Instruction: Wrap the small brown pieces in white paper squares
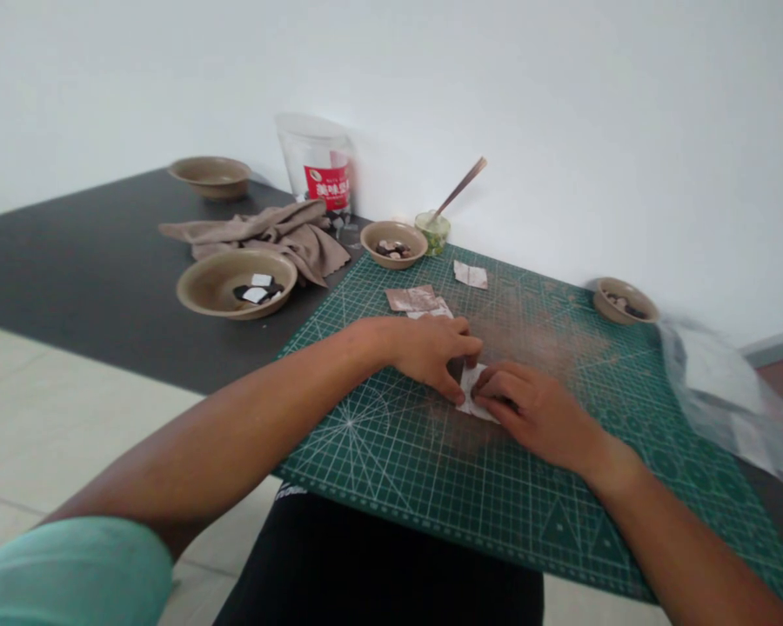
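Observation:
A small whitish piece of sandpaper point(468, 382) lies on the green cutting mat point(391, 469) between my hands. My left hand point(434, 348) is curled at its left and upper edges, thumb and fingertips pinning it down. Over its right part, my right hand point(528, 404) is closed with the fingertips pinched together. Whatever is in that pinch is hidden by the fingers. Just behind my left hand lie a brownish piece of sandpaper point(408, 298) and a paler one point(440, 308) partly under it. Another pale piece point(471, 275) rests farther back.
Brown dust point(535, 330) covers the mat's middle. Small bowls with dark and pale bits stand at back centre point(393, 254) and right point(625, 311). Leftward are a larger bowl point(202, 291), a cloth point(267, 228), a clear tub point(317, 156) and a green cup with sticks point(432, 236). A plastic bag point(724, 382) lies right.

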Demonstrator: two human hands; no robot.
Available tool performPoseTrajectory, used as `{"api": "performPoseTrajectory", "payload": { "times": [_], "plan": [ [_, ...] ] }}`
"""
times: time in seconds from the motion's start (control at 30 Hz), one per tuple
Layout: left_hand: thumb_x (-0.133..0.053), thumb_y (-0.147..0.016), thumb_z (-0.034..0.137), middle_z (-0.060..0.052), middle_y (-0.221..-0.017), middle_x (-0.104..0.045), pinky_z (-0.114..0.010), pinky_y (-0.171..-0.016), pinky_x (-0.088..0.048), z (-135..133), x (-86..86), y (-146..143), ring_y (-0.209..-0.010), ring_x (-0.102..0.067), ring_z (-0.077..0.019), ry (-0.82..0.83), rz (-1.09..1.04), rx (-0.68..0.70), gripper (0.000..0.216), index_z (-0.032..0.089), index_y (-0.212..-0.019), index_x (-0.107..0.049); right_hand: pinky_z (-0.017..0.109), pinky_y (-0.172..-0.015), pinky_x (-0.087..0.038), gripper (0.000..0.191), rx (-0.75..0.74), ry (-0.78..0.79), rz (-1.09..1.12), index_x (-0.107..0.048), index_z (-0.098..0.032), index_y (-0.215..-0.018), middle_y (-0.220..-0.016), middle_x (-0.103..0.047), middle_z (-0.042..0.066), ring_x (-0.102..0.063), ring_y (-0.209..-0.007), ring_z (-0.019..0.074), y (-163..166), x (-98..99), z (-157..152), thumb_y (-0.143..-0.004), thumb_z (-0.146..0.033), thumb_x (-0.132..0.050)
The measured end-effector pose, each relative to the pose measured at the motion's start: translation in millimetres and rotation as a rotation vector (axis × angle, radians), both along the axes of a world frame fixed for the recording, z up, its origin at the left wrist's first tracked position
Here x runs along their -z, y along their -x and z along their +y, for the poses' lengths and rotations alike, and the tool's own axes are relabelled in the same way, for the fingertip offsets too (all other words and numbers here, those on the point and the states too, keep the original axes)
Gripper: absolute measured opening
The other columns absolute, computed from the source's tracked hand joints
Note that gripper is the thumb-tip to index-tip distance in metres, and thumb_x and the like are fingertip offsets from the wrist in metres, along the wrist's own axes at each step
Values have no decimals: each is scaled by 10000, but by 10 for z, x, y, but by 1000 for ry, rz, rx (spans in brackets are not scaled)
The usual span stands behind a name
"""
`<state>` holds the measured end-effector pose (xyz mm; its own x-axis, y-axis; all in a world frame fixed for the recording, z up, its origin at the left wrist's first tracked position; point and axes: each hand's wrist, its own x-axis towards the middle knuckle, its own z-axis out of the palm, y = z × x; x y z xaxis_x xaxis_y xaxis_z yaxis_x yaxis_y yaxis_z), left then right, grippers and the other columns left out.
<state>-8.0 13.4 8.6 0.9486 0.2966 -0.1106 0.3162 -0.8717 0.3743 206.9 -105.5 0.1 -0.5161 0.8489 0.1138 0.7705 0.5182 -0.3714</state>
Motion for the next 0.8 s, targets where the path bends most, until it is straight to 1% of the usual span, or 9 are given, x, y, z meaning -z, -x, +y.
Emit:
{"api": "performPoseTrajectory", "payload": {
  "times": [0.1, 0.23, 0.3, 0.43, 0.47, 0.57, 0.63, 0.73, 0.8],
  "plan": [
    [-697, -735, 612, -68, -1212, -528, -371, -927, -418, -2, 3, -8, -1081, -534, -266, 3, 4, -23, 553, 265, -1150, -583, 332, -757, -474, 104, 111, -31, -42, -624, -206, -874, -924, -668, 39, -616, -836, 183, -40, -4, 47, -958, -247, -579],
    [-688, -735, 624, -74, -1219, -525, -382, -924, -417, -7, 6, -14, -1073, -534, -271, -1, 16, -4, 565, 264, -1159, -582, 307, -756, -477, 100, -7, 42, -15, -625, -209, -898, -934, -666, 32, -622, -842, 169, -11, -4, 3, -968, -250, -568],
    [-677, -741, 626, -78, -1212, -524, -386, -917, -416, -12, 1, -16, -1063, -536, -273, -8, 24, -4, 565, 255, -1157, -583, 315, -784, -478, 99, -17, 13, -16, -624, -206, -925, -972, -667, 40, -623, -876, 175, 14, 2, -5, -978, -237, -546],
    [-681, -737, 627, -76, -1212, -520, -381, -918, -409, -20, -11, -19, -1075, -529, -276, -1, 22, -39, 583, 265, -1183, -580, 336, -758, -476, 94, 123, -45, -84, -631, -204, -912, -929, -663, 45, -617, -836, 190, -62, -25, 23, -963, -243, -562],
    [-685, -733, 628, -74, -1211, -521, -382, -918, -409, -22, -14, -20, -1075, -528, -277, 3, 32, -45, 586, 271, -1185, -581, 333, -748, -478, 91, 116, -20, -87, -635, -208, -907, -915, -664, 40, -617, -823, 187, -83, -37, 16, -958, -248, -570],
    [-690, -731, 624, -75, -1211, -522, -394, -936, -405, -30, -24, -19, -1074, -529, -279, 6, 50, -38, 576, 274, -1177, -590, 317, -761, -494, 91, -25, 93, -32, -636, -220, -913, -957, -673, 33, -626, -848, 174, -72, -45, -32, -963, -249, -566],
    [-684, -740, 621, -75, -1209, -521, -401, -946, -404, -34, -30, -17, -1075, -532, -280, 4, 33, -24, 565, 271, -1174, -592, 324, -796, -496, 103, -54, 79, -6, -629, -219, -933, -1006, -673, 42, -627, -893, 178, -34, -28, -36, -977, -236, -538],
    [-671, -750, 627, -76, -1214, -518, -403, -936, -412, -32, -36, -13, -1074, -536, -281, 14, 23, -24, 563, 273, -1180, -591, 348, -804, -489, 103, 49, -20, -34, -623, -210, -928, -995, -673, 52, -624, -891, 192, -36, -10, 24, -974, -222, -531],
    [-673, -745, 631, -74, -1223, -517, -403, -939, -412, -28, -33, -12, -1082, -534, -282, 19, 26, -31, 570, 278, -1185, -592, 343, -774, -488, 83, 94, -13, -49, -620, -212, -899, -949, -674, 42, -625, -848, 188, -63, -19, 46, -957, -229, -564]
  ]
}}
